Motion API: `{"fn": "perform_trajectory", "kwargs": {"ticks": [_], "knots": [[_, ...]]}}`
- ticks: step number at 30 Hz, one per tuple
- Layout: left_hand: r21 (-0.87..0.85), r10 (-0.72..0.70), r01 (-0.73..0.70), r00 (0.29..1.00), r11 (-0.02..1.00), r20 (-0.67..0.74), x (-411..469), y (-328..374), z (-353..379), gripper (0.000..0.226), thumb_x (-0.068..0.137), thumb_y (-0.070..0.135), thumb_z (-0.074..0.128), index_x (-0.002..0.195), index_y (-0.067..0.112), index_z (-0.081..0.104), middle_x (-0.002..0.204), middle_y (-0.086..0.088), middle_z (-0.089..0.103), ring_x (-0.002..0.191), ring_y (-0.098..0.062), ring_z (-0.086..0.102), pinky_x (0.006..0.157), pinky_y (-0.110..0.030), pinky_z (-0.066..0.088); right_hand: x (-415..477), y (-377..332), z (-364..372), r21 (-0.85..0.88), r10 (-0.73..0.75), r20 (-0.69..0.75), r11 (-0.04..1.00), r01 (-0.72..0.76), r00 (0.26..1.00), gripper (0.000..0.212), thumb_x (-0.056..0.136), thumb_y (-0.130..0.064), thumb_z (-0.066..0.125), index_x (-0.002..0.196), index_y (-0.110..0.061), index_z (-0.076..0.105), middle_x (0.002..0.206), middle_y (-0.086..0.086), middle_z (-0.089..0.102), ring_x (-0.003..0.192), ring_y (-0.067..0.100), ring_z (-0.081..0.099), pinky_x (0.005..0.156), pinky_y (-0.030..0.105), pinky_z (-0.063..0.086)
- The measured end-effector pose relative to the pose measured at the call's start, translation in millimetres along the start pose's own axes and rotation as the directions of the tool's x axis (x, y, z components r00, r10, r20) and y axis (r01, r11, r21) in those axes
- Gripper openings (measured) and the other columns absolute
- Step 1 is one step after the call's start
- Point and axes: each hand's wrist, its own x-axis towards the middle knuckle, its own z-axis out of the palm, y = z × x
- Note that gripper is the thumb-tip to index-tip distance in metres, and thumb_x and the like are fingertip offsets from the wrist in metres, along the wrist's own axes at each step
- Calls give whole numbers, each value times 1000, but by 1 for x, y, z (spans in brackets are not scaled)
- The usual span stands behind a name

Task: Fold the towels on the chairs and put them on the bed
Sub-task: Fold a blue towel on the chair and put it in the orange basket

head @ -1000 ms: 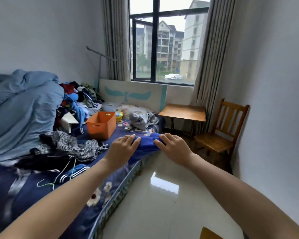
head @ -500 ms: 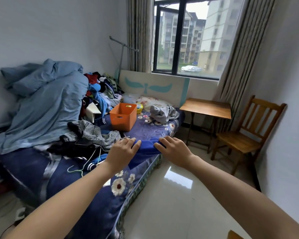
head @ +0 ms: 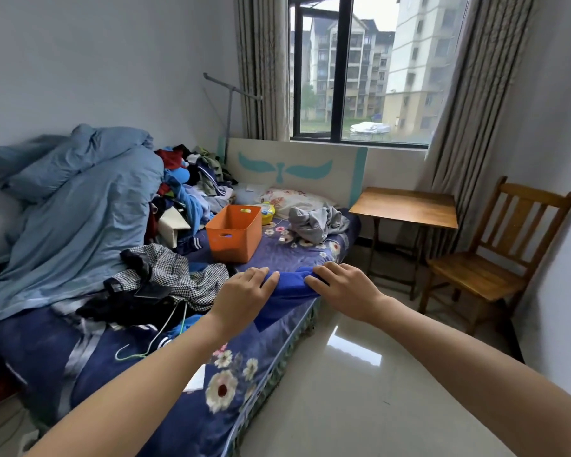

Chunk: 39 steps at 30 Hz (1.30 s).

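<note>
Unmoved, left hand and right hand press flat on blue towel.

No legible text, label, brand, number or sign anywhere in view.

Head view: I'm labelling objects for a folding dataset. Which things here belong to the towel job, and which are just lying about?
Job: towel, pressed by left hand and right hand; bed; chair, seat bare.
Lying about: orange bin, grey garment, checked cloth, duvet, side table, clothes pile.
</note>
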Motion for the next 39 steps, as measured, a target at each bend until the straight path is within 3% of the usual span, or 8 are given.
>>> {"fn": "perform_trajectory", "kwargs": {"ticks": [5, 8, 12, 21, 29, 39], "knots": [[-12, -22, 22, 1000, 1000, -10, 60, 6, 56, 48, 56, 5, 81, 101, 6, 66, 88, -13, 70, 74, -26, 69, 54, -30, 54, -21, 64, 48, 21, 38, 34, 999, -39, 999, 31, 73, -10, 66, 99, -14, 49, 86, 5, 65, 69, 21, 63, 53, 29, 53], [-48, -58, 56, 997, 997, -49, 90, 15, 95, 41, 67, 7, 60, 107, 9, 51, 87, -12, 70, 72, -25, 69, 54, -29, 55, -38, 95, 79, 62, 45, 66, 997, -49, 997, 19, 79, -11, 49, 96, -14, 53, 83, 5, 65, 68, 21, 63, 53, 28, 52], [-91, -91, 91, 996, 992, 0, 115, 28, 142, 34, 72, 11, 41, 106, 11, 46, 86, -9, 71, 68, -23, 68, 52, -27, 54, -60, 122, 117, 109, 64, 135, 991, -79, 989, 23, 78, -11, 45, 92, -14, 63, 83, 5, 65, 67, 22, 63, 51, 27, 51], [-170, -77, 85, 995, 982, 56, 151, 5, 241, 67, 43, 2, 85, 102, 8, 55, 85, -11, 71, 67, -24, 68, 51, -26, 54, -66, 165, 213, 208, 21, 189, 976, -61, 982, 23, 76, -11, 41, 97, -15, 50, 82, 3, 66, 65, 20, 62, 51, 23, 48], [-247, -134, 151, 988, 957, 82, 200, -57, 343, 78, 38, 3, 86, 105, 10, 47, 84, -9, 71, 67, -22, 68, 50, -25, 54, -35, 228, 326, 230, -25, 268, 972, -39, 963, 25, 78, -11, 41, 94, -13, 61, 84, 5, 66, 66, 22, 62, 51, 25, 51], [-319, -169, 238, 958, 917, 231, 241, -74, 455, 80, 32, 1, 85, 102, 11, 47, 78, -6, 71, 58, -20, 65, 44, -22, 50, -49, 276, 447, 329, -43, 307, 942, -64, 951, 22, 76, -14, 43, 97, -15, 48, 81, 2, 65, 63, 19, 60, 51, 22, 46]]}}
